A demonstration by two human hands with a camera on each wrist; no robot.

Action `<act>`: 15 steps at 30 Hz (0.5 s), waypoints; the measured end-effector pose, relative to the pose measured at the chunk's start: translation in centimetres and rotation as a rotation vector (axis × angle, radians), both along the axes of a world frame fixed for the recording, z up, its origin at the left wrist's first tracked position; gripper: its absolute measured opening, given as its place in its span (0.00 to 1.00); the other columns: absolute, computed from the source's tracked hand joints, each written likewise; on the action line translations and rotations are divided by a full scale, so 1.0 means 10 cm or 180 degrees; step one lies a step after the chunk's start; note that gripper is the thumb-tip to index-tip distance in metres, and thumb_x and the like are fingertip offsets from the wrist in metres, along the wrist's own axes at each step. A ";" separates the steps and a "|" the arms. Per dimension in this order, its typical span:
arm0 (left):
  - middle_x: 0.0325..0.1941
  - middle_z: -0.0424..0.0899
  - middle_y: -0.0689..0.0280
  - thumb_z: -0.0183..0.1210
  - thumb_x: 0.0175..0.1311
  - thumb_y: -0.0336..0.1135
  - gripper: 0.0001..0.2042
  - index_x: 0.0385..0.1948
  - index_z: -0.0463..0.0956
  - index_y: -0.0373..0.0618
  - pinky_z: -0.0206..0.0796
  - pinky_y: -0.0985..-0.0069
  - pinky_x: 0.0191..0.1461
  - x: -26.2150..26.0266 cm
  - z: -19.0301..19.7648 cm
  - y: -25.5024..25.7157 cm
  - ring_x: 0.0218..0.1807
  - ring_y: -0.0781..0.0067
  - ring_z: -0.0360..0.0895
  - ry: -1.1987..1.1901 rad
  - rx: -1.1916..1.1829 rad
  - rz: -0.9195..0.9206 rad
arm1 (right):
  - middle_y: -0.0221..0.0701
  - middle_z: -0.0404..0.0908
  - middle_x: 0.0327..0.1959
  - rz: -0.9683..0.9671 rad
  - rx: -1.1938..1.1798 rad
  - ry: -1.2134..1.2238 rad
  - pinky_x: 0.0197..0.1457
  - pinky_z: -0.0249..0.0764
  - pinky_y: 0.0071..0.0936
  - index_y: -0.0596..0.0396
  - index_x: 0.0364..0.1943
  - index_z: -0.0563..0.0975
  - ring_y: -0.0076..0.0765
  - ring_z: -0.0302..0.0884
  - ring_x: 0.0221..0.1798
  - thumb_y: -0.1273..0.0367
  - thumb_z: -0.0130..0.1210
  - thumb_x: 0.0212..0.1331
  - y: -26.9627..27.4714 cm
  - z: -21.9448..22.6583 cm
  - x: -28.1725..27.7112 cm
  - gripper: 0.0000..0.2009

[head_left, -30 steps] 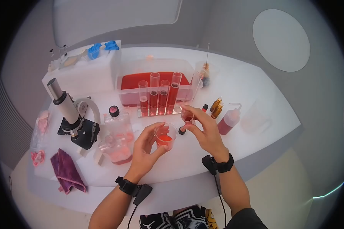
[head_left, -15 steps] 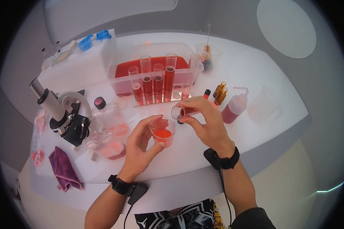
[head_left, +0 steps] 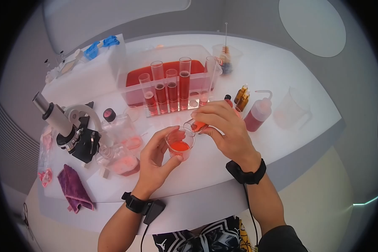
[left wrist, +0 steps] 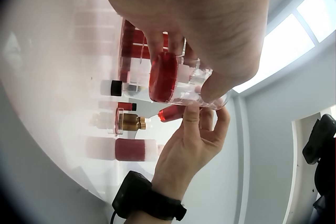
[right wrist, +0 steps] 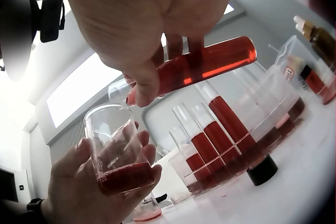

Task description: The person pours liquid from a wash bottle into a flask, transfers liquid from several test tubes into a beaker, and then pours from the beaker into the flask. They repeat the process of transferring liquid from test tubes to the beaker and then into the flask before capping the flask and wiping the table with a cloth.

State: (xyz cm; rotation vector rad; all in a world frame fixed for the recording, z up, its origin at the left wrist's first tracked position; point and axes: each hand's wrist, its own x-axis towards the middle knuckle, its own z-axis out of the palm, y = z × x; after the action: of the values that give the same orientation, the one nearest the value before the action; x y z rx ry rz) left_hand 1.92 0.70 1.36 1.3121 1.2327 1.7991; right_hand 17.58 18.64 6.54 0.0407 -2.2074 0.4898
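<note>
My left hand grips a clear beaker with red liquid in its bottom. In my right hand is a glass tube of red liquid, tilted close to horizontal, its mouth at the beaker's rim in the right wrist view. Fingers and thumb curl round the tube near its mouth. Behind the hands, a rack holds several test tubes, most with dark red liquid. In the left wrist view the beaker's red liquid shows below my left hand.
A microscope, a clear flask with a dark cap and a purple cloth lie to the left. A plastic tub of red liquid stands behind the rack. Brown bottles, a wash bottle and a clear jug stand right.
My right hand has tipped the tube from near upright toward the beaker, bringing its mouth to the rim. My left hand still grips the beaker. The head view has shifted.
</note>
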 end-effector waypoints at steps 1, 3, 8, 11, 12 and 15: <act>0.71 0.77 0.57 0.67 0.63 0.22 0.33 0.72 0.67 0.37 0.60 0.60 0.80 0.00 0.00 0.00 0.74 0.62 0.73 -0.0001 0.0000 -0.0002 | 0.33 0.84 0.52 -0.0007 0.0013 -0.0028 0.58 0.77 0.41 0.55 0.52 0.84 0.47 0.78 0.57 0.80 0.68 0.54 0.00 0.00 0.00 0.19; 0.72 0.75 0.57 0.67 0.63 0.22 0.33 0.72 0.67 0.37 0.60 0.60 0.81 0.00 -0.01 0.00 0.74 0.62 0.73 -0.0048 0.0030 0.0005 | 0.33 0.85 0.51 -0.0063 0.0031 0.0024 0.58 0.77 0.40 0.55 0.50 0.84 0.46 0.79 0.56 0.79 0.69 0.52 -0.03 0.02 0.00 0.18; 0.73 0.74 0.57 0.67 0.63 0.22 0.33 0.72 0.67 0.37 0.60 0.60 0.81 0.00 -0.02 0.00 0.75 0.62 0.72 -0.0082 0.0000 -0.0022 | 0.32 0.84 0.52 -0.0074 0.0122 -0.0031 0.58 0.79 0.40 0.53 0.51 0.84 0.46 0.78 0.58 0.80 0.69 0.52 -0.05 0.04 0.02 0.19; 0.74 0.74 0.58 0.67 0.63 0.22 0.33 0.72 0.67 0.37 0.60 0.60 0.81 -0.01 -0.03 0.00 0.75 0.63 0.72 -0.0063 0.0030 -0.0026 | 0.32 0.85 0.51 -0.0093 0.0178 0.0009 0.58 0.79 0.40 0.53 0.51 0.85 0.46 0.78 0.58 0.79 0.69 0.52 -0.05 0.04 0.02 0.19; 0.74 0.73 0.58 0.67 0.63 0.21 0.33 0.72 0.67 0.37 0.59 0.60 0.82 -0.01 -0.03 0.00 0.75 0.63 0.71 -0.0041 0.0040 -0.0040 | 0.32 0.85 0.51 -0.0111 0.0186 0.0026 0.58 0.79 0.40 0.52 0.52 0.85 0.46 0.78 0.57 0.79 0.69 0.52 -0.06 0.04 0.02 0.20; 0.74 0.73 0.58 0.67 0.63 0.21 0.33 0.72 0.67 0.37 0.59 0.59 0.82 0.00 -0.03 0.00 0.76 0.63 0.70 -0.0058 -0.0005 -0.0021 | 0.32 0.85 0.51 -0.0130 0.0201 0.0055 0.58 0.79 0.40 0.52 0.53 0.86 0.46 0.78 0.57 0.79 0.69 0.52 -0.06 0.05 0.02 0.21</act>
State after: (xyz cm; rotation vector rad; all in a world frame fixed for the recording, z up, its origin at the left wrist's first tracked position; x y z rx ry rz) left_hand 1.88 0.72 1.07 1.2945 1.2183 1.8012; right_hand 17.76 17.99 7.00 0.0333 -2.2021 0.3955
